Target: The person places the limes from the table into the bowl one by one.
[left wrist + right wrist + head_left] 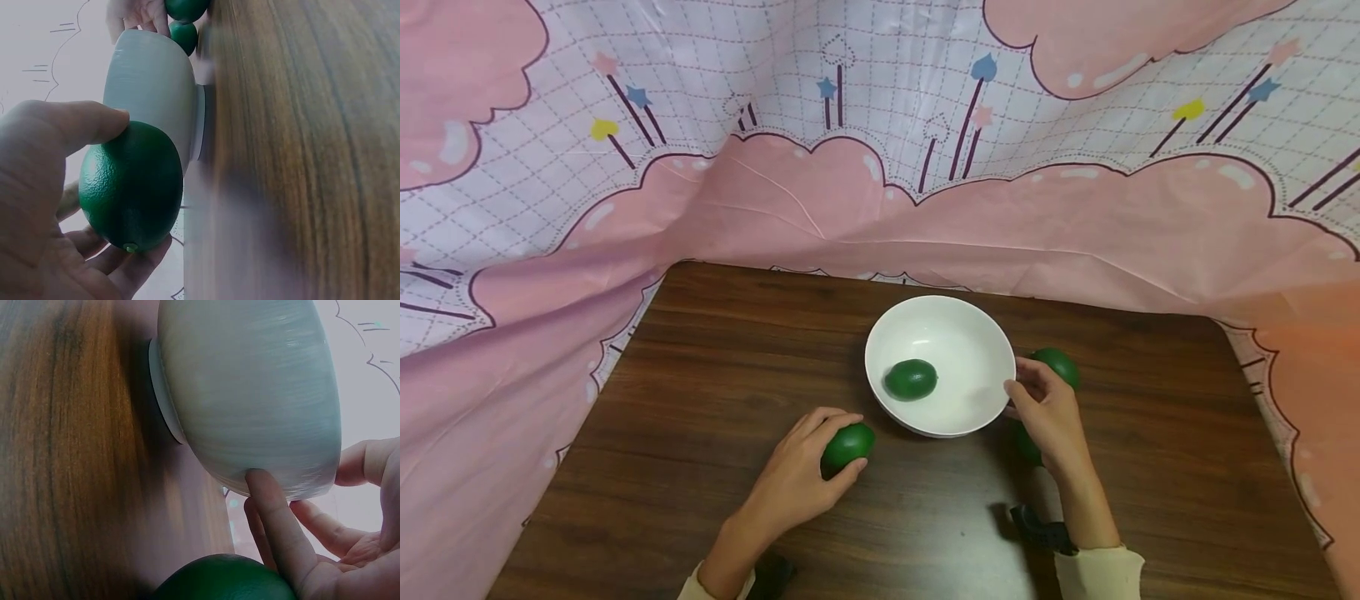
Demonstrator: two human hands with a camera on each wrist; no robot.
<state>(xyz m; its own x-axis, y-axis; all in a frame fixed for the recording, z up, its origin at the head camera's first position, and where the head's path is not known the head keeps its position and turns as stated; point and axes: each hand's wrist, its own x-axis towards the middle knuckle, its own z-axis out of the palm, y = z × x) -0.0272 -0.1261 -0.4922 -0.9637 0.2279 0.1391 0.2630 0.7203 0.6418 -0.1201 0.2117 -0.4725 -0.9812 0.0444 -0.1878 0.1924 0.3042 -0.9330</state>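
My left hand (797, 477) holds a green lime (848, 447) between thumb and fingers, just left of a white bowl (966, 337). The left wrist view shows this lime (132, 187) close up, gripped at both ends in front of the bowl. Inside the bowl lies another lime (912, 380), toward its left side. On the right, my right hand (1051, 417) holds the bowl's side, thumb at the rim and fingers (269, 494) against the outer wall. Two more limes sit by that hand: one behind it (1060, 367), one partly hidden beneath it (1027, 446).
The dark wooden table (715, 358) extends around the bowl. A patterned pink and white cloth (865, 208) hangs along its back and sides. A black strap (1043, 533) is on the right wrist, near the sleeve (1101, 573).
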